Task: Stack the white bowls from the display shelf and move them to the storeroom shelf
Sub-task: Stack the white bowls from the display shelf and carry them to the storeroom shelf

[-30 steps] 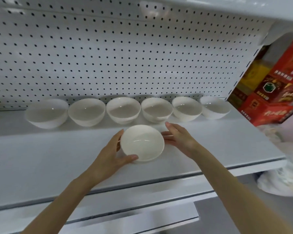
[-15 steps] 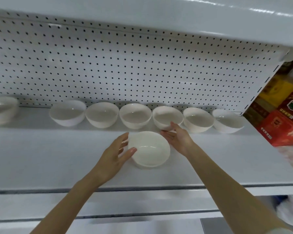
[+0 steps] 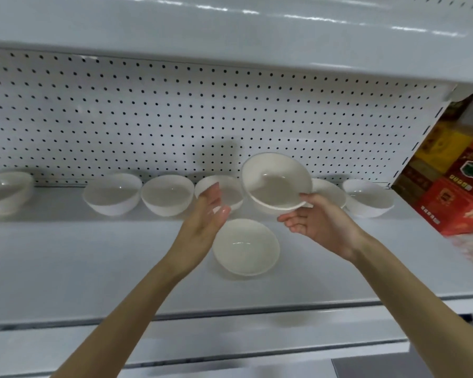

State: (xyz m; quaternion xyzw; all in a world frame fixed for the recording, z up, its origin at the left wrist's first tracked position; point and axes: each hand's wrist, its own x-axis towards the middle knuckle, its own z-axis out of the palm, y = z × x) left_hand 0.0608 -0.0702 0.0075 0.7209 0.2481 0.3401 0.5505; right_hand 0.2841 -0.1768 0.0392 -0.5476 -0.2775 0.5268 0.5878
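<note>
Half hidden back-right of front bowl (image 3: 246,246): row bowl (image 3: 331,192). Cut off far left: end bowl (image 3: 6,192). Right hand (image 3: 322,227) gripping lifted bowl (image 3: 277,181); left hand (image 3: 206,216) spread, empty.

At frame centre the right hand (image 3: 321,227) holds a tilted white bowl (image 3: 276,182) above the shelf (image 3: 79,257); the left hand (image 3: 206,216) hovers open-fingered beside another bowl (image 3: 246,246).

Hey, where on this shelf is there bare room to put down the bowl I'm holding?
The shelf is bare left of the front bowl, and right of it toward the red boxes. The back bowls by the pegboard are crowded, save a gap near the left end.
</note>
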